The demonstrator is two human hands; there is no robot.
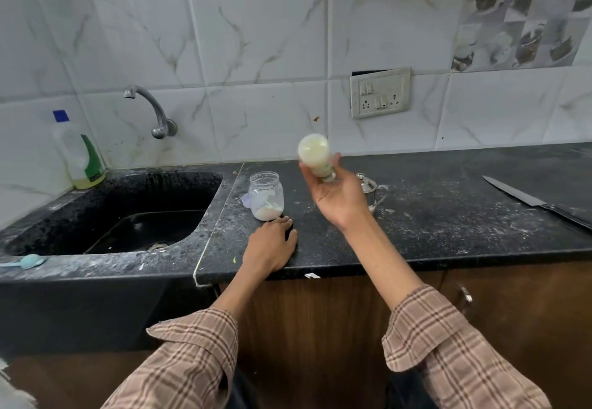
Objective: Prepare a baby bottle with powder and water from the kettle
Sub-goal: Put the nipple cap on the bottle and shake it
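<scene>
Checked sleeves (192, 354) frame both arms. Left hand (270, 245) lies flat, fingers relaxed, on the black counter (416, 216) just before the powder jar (266, 195). Right hand (339, 197) grasps the baby bottle (315, 156), tilted and milky, blurred, above the counter. Behind it stands what seems a small steel kettle (371, 191).
</scene>
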